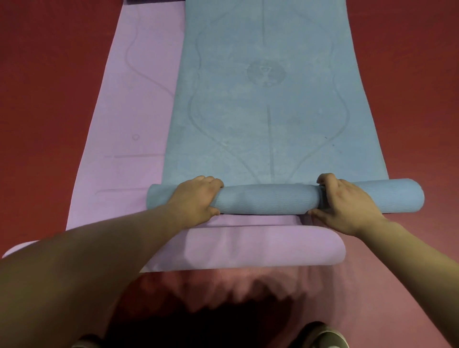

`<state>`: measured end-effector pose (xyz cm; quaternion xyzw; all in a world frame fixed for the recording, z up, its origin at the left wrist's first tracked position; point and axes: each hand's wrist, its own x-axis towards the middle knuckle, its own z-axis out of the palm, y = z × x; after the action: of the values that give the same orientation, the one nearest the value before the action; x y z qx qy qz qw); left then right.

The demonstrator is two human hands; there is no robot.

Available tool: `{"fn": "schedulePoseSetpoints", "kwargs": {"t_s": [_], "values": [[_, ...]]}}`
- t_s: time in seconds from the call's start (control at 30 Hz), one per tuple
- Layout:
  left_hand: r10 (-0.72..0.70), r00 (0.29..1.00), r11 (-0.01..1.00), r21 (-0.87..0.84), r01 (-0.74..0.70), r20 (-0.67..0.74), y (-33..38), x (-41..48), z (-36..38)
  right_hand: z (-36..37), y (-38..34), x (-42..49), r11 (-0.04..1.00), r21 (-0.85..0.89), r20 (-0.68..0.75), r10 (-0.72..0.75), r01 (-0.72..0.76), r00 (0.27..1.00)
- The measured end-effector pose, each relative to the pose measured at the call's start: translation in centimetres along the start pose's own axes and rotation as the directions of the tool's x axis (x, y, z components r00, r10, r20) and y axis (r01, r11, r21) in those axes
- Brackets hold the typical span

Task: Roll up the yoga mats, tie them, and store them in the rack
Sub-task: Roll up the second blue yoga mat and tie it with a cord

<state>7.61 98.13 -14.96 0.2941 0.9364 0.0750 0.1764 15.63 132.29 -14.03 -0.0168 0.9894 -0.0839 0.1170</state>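
Now the left hand (196,198) and right hand (345,201) clamp the rolled near end of the blue mat (268,104), which overlaps a purple mat (129,119) on the red floor (44,74); its faint round emblem (265,73) carries no readable writing.

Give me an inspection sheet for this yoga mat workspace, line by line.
Surface: dark red floor, with a pinkish red mat under the person.
Job's things: blue textured yoga mat, near end rolled into a tube, the rest flat; it overlaps a lilac yoga mat, whose near end is curled.
Clutter: nothing seen.
Grippers: left hand and right hand both grip the blue roll, one toward each end.
Cables: nothing seen; no ties in view.
Surroundings: a shoe at the bottom edge; a dark object at the top edge; no rack visible.
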Motion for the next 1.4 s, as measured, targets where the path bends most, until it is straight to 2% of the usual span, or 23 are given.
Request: {"fn": "schedulePoseSetpoints", "kwargs": {"t_s": [0.1, 0.27, 0.4, 0.5, 0.63, 0.73, 0.83, 0.9, 1.0, 1.07, 1.1, 1.23, 1.4], "values": [[-0.005, 0.999, 1.0, -0.013, 0.006, 0.044, -0.2, -0.5, -0.3, -0.1, 0.0, -0.4, 0.999, -0.014, 0.025, -0.03, 0.03, 0.999], [0.01, 0.983, 0.999, -0.044, -0.002, 0.181, -0.5, -0.8, -0.8, -0.1, 0.3, -0.6, 1.0, 0.0, 0.162, -0.029, 0.03, 0.986], [-0.016, 0.974, 0.986, -0.156, 0.053, 0.227, -1.0, 0.0, -0.8, -0.1, 0.5, 0.3, 0.997, 0.072, 0.234, -0.004, -0.013, 0.972], [-0.025, 0.993, 0.98, -0.193, 0.047, 0.113, -1.3, -0.1, -0.1, 0.2, 1.0, 0.5, 0.991, 0.135, 0.162, -0.02, -0.002, 0.987], [-0.023, 0.999, 0.995, -0.099, 0.018, -0.046, -1.0, -0.8, 0.5, 0.3, 0.8, 0.4, 0.997, 0.079, 0.119, 0.017, -0.026, 0.993], [-0.096, 0.98, 0.99, -0.119, 0.076, -0.174, -0.8, -1.2, 0.6, 0.2, 0.2, 0.4, 0.999, 0.027, 0.109, 0.04, -0.043, 0.993], [-0.079, 0.952, 0.996, -0.064, 0.063, -0.295, 0.0, -1.5, 1.3, 0.3, -0.2, 0.6, 0.995, 0.055, 0.058, 0.084, -0.087, 0.995], [-0.076, 0.942, 0.997, -0.005, 0.079, -0.327, 0.5, -2.0, 1.9, 0.2, -0.4, 0.6, 0.993, 0.067, 0.051, 0.096, -0.099, 0.994], [-0.02, 0.975, 0.992, 0.118, 0.047, -0.219, 0.9, -2.7, 2.8, 0.3, -0.2, 0.4, 0.999, -0.009, 0.074, 0.043, -0.042, 0.996], [-0.053, 0.99, 0.976, 0.201, 0.079, -0.132, 1.2, -2.7, 3.2, 0.6, -0.1, 0.5, 0.998, -0.054, 0.079, 0.024, -0.02, 0.997], [-0.071, 0.988, 0.971, 0.217, 0.1, -0.14, 1.4, -2.3, 3.4, 0.8, -0.1, 0.7, 0.997, -0.069, 0.067, 0.025, -0.02, 0.997], [0.004, 0.963, 0.977, 0.207, 0.054, -0.271, 0.7, -0.9, 3.1, 0.5, -0.5, 1.1, 0.994, -0.111, -0.001, -0.003, 0.003, 1.0], [0.069, 0.994, 0.983, 0.176, -0.052, -0.091, -0.4, -1.0, 0.9, -0.4, -0.6, 0.5, 0.993, -0.117, 0.005, -0.026, 0.026, 1.0]]}}
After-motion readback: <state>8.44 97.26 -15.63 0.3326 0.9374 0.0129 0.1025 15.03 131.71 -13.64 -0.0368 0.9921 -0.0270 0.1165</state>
